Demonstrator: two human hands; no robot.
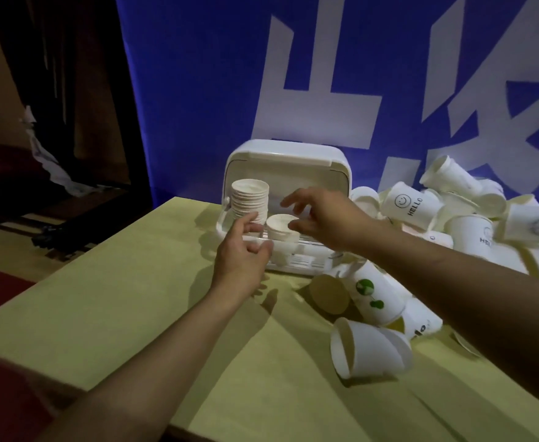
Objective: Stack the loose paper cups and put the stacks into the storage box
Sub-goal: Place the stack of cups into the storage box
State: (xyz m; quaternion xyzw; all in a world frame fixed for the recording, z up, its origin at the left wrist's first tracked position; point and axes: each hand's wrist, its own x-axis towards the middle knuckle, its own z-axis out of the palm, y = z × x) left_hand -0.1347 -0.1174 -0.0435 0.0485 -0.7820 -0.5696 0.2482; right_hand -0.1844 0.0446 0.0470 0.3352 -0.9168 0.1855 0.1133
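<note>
Background: blue banner (198,90) with big white signs hangs behind the yellow-green table (134,298); dark curtains are at the left.
Storage box: white box (285,161) stands on the table just beyond the fingers of both hands, its lid lifted up and back.
Tall stack: tall stack of cups (250,199) stands in the left part of the box, just above and beyond the left fingertips.
Short stack: short stack of cups (281,229) stands in the box between the two hands, beside the tall one.
Left hand: left hand (241,253) is at the front wall of the box, fingers loosely curved and apart; the index finger reaches toward the tall stack, but I cannot tell if it touches.
Right hand: right hand (322,218) is over the short stack, fingers spread and relaxed; the thumb seems at the rim of the top cup, contact not sure.
Loose cups: pile of loose cups (453,218) lies to the right of the right fingers, some with "HELLO" print.
Near cups: cup with green print (376,295) and a plain white cup (370,349) lie on their sides, nearer than the fingers, under the right forearm.
</note>
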